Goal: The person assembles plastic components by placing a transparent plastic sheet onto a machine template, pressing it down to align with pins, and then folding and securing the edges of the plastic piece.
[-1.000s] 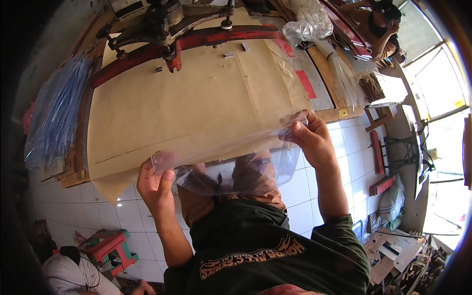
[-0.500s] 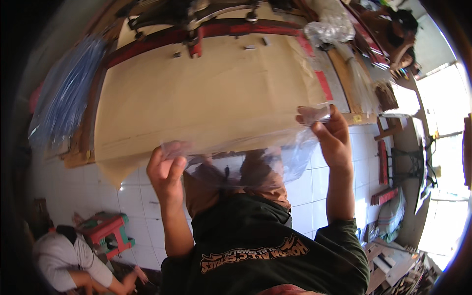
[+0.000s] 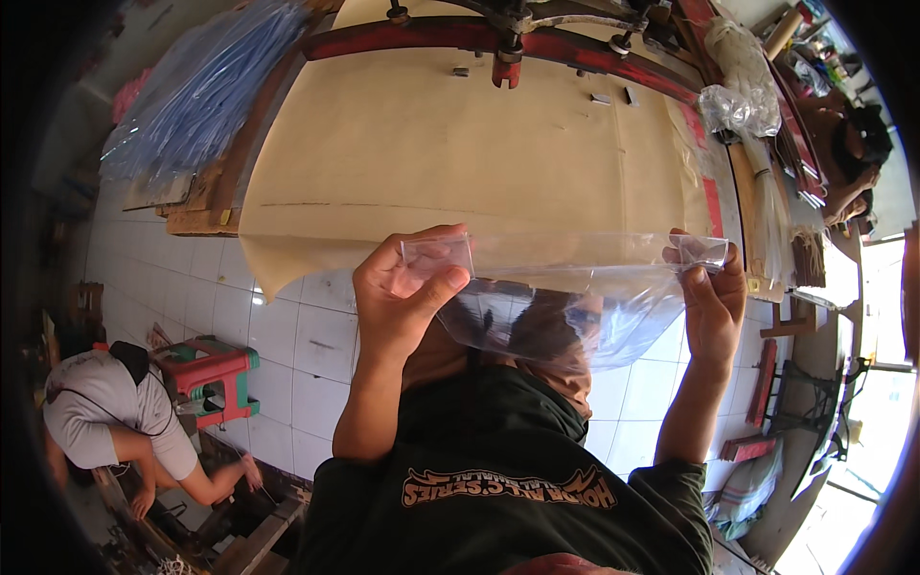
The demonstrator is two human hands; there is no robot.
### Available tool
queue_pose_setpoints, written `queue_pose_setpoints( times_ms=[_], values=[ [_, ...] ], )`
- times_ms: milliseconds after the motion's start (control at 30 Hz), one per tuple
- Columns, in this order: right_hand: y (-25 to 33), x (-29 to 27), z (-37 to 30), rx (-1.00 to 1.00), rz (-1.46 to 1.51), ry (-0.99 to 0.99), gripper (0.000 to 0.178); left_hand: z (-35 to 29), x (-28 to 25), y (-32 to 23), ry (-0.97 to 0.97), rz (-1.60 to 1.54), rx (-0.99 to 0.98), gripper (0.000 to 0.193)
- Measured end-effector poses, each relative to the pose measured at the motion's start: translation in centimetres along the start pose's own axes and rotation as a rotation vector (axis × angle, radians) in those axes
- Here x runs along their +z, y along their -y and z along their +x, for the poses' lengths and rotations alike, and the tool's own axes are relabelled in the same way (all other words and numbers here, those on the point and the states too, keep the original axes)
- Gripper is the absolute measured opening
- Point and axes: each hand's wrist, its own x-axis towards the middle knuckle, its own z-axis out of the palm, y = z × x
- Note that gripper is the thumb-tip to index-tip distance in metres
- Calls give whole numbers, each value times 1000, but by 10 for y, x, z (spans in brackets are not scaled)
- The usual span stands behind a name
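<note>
White-tiled floor (image 3: pixel 287 335) below, workshop clutter at the right rim. Large table covered in tan board (image 3: pixel 460 153) fills the upper middle; a red metal bar (image 3: pixel 575 43) with a dark mechanism crosses its far edge. The table sits higher and larger in view than half a second ago, its near edge now just above the hands (head tipped, or hands lifted; cannot tell which).

Stack of clear bluish plastic sheets (image 3: pixel 192 96) lies on the table's left end, on wooden boards. Crumpled clear plastic bundle (image 3: pixel 733 101) at the table's right end.

Another person (image 3: pixel 115 422) crouches lower left, beside a red and green stool (image 3: pixel 216 374); both show more fully than before.

Clear plastic bag (image 3: pixel 575 307) is stretched out flat between the two hands, in front of the chest, its top edge level with the table's near edge. It hangs in a shallow curve. Earlier it sagged lower and looked more bunched.

Left hand (image 3: pixel 407 297): thumb and fingers pinching the bag's upper left corner, thumb on the near face. It has risen since the earlier frame.

Right hand (image 3: pixel 714 297): fingertips pinching the upper right corner, which is folded over a little.

Hands well apart, the bag taut along its top.
</note>
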Motion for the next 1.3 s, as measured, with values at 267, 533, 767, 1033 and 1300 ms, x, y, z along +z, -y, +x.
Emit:
queue_pose_setpoints(
  times_ms=[267, 533, 767, 1033, 1300],
  values=[
    [0, 5, 2, 45, 76, 17, 26, 1, 3, -5, 26, -142, -75, 32],
    [5, 3, 8, 112, 128, 54, 30, 6, -11, -14, 125, 39, -202, 34],
    [11, 4, 11, 109, 53, 65, 26, 9, -18, -17, 154, 34, -211, 31],
    [3, 13, 9, 61, 77, -22, 29, 11, -7, -20, 37, 1, -164, 26],
    [13, 19, 18, 53, -96, -46, 60, 25, -1, -20, -23, 143, 3, 22]
  ],
)
